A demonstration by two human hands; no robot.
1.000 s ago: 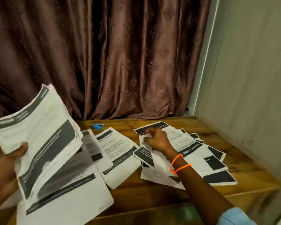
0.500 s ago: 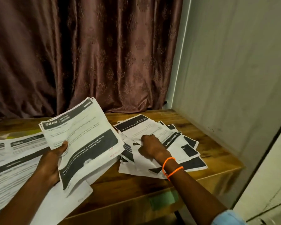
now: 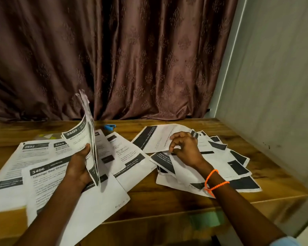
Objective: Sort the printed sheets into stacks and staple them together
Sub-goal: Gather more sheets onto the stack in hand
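A wooden table (image 3: 167,197) fills the near scene. A brown patterned curtain (image 3: 114,59) hangs behind its far edge, and a pale wall (image 3: 277,77) stands at the right. Green tape (image 3: 207,221) marks the table's near front.

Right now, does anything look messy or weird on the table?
Yes. The loose sheets on the right lie fanned out and crooked, not a neat stack. The right hand is pinching one sheet, which curls up off them.
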